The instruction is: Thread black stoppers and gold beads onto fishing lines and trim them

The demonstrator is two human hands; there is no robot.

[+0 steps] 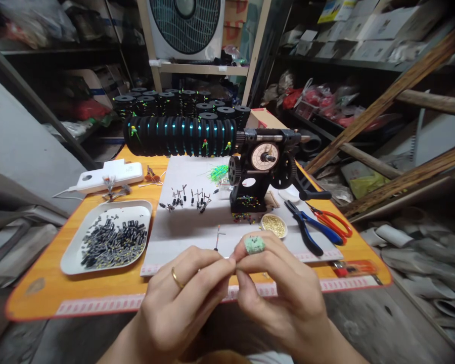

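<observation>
My left hand [189,288], with a gold ring on one finger, is closed in a pinch near the front edge of the table. Against its fingertips my right hand [280,283] pinches too, with green tape [255,244] around one finger. Whatever lies between the fingertips is too small to make out. Just beyond the left fingers shows a thin stem with a crossbar [219,234]; whether it is held or lies on the board is unclear. Several similar small stemmed pieces with black ends [192,198] lie farther back on the white board [163,237].
A white tray [69,260] of small black and grey parts sits left. Behind the board stands a hand-cranked winder [265,156] with a ribbed black roll [178,136]. At right are a dish of gold bits [273,225], blue-handled pliers [307,230] and orange-handled scissors [331,222].
</observation>
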